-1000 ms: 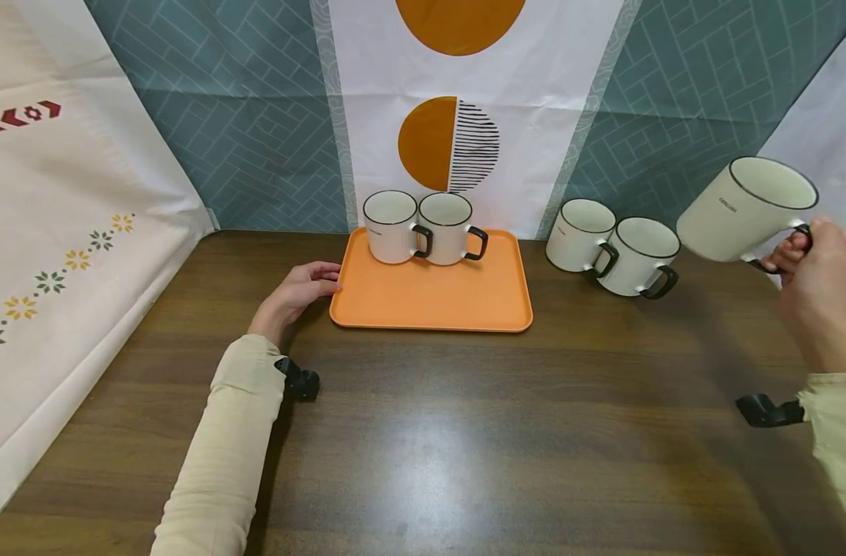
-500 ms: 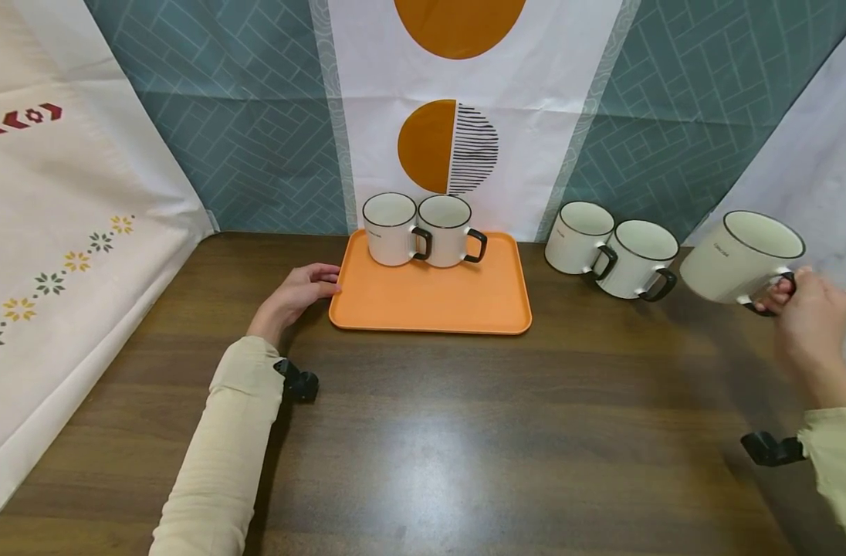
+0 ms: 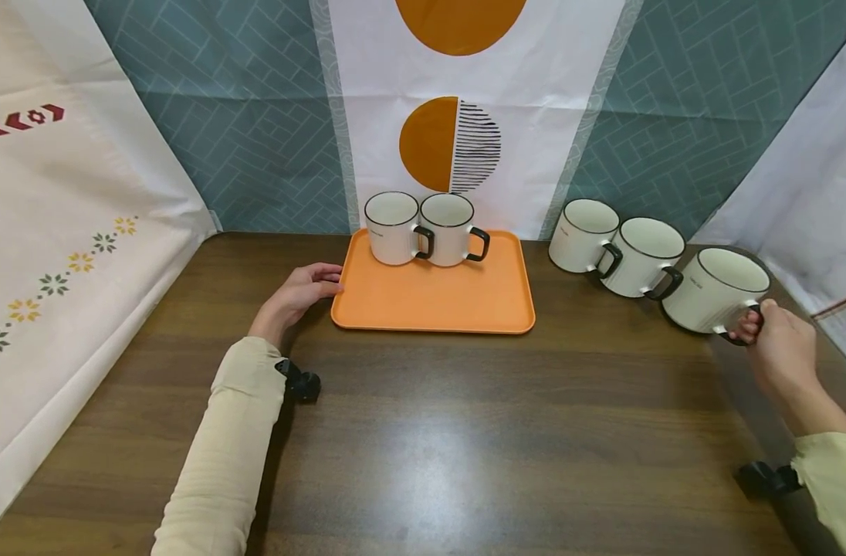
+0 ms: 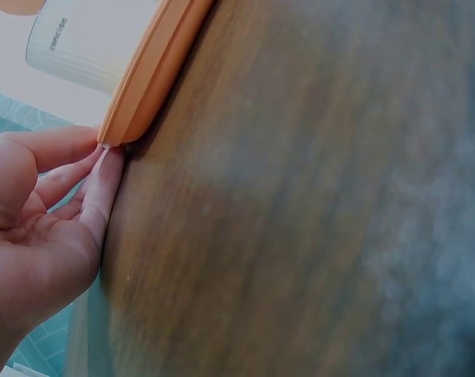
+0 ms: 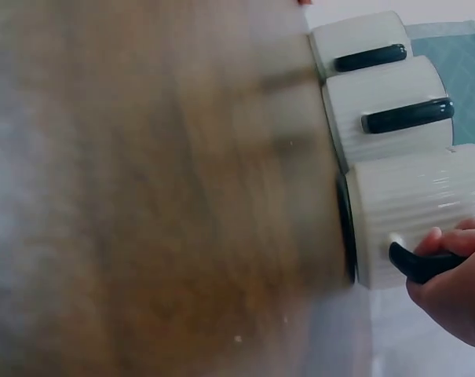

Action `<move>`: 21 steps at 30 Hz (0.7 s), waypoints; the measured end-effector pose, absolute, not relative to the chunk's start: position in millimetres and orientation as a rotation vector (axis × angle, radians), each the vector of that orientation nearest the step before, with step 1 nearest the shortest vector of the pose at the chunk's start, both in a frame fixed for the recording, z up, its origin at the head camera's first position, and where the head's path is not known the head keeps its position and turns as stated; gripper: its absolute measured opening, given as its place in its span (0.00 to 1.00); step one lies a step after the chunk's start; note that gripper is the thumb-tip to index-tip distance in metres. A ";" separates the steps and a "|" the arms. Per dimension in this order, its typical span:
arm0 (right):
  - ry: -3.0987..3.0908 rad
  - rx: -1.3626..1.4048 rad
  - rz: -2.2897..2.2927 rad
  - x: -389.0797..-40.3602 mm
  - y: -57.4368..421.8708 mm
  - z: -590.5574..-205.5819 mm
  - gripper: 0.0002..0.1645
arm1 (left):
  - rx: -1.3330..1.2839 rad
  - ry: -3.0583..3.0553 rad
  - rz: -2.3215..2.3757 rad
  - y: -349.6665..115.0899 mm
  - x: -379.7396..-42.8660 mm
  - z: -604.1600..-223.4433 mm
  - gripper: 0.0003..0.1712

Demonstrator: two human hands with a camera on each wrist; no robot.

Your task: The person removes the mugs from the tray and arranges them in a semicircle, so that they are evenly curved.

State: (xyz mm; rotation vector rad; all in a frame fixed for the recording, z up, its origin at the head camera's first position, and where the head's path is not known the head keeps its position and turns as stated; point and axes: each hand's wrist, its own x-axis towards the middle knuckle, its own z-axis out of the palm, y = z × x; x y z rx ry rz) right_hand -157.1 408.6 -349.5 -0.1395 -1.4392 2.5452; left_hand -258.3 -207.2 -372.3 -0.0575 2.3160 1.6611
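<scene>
My right hand [image 3: 784, 344] grips the black handle of a white, black-rimmed mug [image 3: 715, 289]. This mug is low at the right end of a row, by a second mug [image 3: 641, 259] and a third mug [image 3: 583, 235]. A dark band shows under its base in the right wrist view, so I cannot tell whether it touches the wood. My left hand [image 3: 294, 301] pinches the left edge of an orange tray [image 3: 430, 301] between thumb and fingers, seen closely in the left wrist view. Two matching mugs, a left one [image 3: 390, 235] and a right one [image 3: 447, 235], stand upright at the tray's back.
The brown wooden table [image 3: 423, 432] extends in front of the tray and mugs. A patterned cloth backdrop [image 3: 256, 139] rises right behind them. White cloths hang at the left [image 3: 82, 255] and right sides. All the mug handles face right or toward the front.
My right hand has lowered the mug from the air at the right, straightening it and bringing it beside the row. My left hand, the tray and the other mugs have stayed put.
</scene>
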 end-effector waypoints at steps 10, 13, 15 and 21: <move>-1.733 0.207 2.584 -146.8 405.0 -359.0 0.18 | -0.044 2.330 1.652 -206.4 -260.1 -374.2 0.28; -1.863 0.260 2.536 -145.9 401.5 -357.9 0.16 | -0.058 2.326 1.650 -207.3 -260.3 -374.7 0.28; -1.947 0.266 2.491 -145.0 399.4 -357.3 0.16 | -0.067 2.321 1.655 -207.5 -260.2 -374.8 0.28; -2.117 0.172 2.346 -140.1 389.9 -355.5 0.18 | -0.049 2.324 1.652 -208.1 -259.6 -373.6 0.28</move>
